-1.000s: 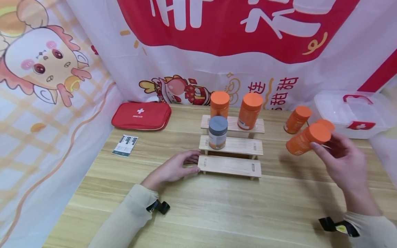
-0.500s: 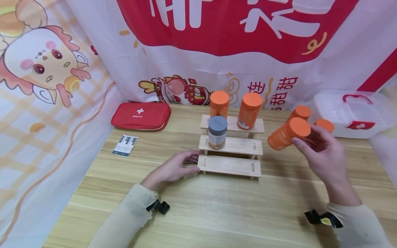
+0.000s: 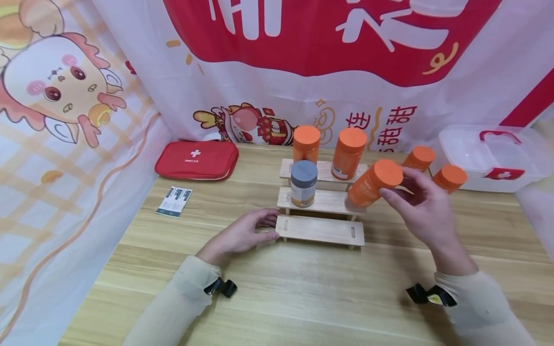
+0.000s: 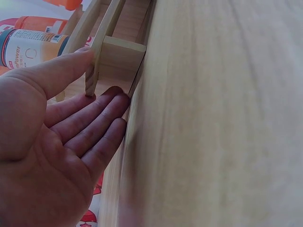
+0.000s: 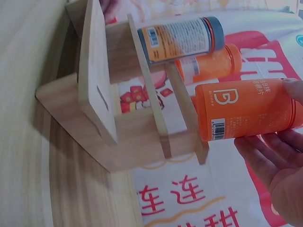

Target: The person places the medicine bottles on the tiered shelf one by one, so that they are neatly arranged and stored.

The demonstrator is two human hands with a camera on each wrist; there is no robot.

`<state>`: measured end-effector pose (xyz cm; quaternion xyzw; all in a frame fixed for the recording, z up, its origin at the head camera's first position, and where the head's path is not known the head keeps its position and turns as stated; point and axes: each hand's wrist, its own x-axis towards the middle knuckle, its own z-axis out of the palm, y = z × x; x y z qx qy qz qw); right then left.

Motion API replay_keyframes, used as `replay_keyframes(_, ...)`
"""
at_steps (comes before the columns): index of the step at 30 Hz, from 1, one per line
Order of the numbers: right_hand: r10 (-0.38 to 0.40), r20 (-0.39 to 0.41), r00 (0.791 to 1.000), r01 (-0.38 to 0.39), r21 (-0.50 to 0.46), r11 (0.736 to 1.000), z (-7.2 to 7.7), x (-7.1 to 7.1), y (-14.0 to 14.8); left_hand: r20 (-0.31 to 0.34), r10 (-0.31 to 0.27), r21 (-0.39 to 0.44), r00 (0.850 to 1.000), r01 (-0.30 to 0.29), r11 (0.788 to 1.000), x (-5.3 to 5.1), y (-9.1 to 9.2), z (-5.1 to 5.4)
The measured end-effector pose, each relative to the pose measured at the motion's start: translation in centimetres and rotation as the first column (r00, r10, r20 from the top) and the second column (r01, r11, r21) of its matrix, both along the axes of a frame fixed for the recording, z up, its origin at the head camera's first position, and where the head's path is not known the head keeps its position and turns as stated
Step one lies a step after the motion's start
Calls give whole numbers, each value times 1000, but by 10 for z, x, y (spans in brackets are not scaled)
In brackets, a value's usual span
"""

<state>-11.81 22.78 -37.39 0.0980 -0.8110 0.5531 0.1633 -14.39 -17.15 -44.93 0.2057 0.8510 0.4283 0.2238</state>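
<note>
My right hand [image 3: 426, 211] holds an orange bottle [image 3: 374, 182] between thumb and fingers. The bottle leans, its base by the right end of the middle tier; whether it touches is unclear. My left hand [image 3: 244, 233] is at the left end of a three-tier wooden stand [image 3: 320, 230]; in the left wrist view its thumb and index finger [image 4: 71, 108] pinch the end of the lowest tier. A grey-capped bottle [image 3: 304, 185] stands on the middle tier's left. Two orange bottles, one left [image 3: 306, 144] and one right [image 3: 348, 154], stand on the top tier.
Two more orange bottles, one farther back [image 3: 419, 158] and one nearer [image 3: 450, 179], stand right of the stand, by a clear first-aid box [image 3: 480, 158]. A red first-aid pouch [image 3: 196, 161] and a printed card [image 3: 174, 202] lie on the left. A printed cloth hangs behind.
My right hand has carried the orange bottle leftward, from beside the clear box to the right end of the middle tier. The left hand has stayed at the stand.
</note>
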Motion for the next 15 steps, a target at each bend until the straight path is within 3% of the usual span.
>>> replay_keyframes(7,83,6,996,-83,-19,996,-4,-7,-13,8,1,6,1000,-1,1000,0,0,0)
replay_keyframes(15,72,82,994,-74,22,997,-5,-15,-25,1,-3,6,1000,3,1000,-1,0,-1)
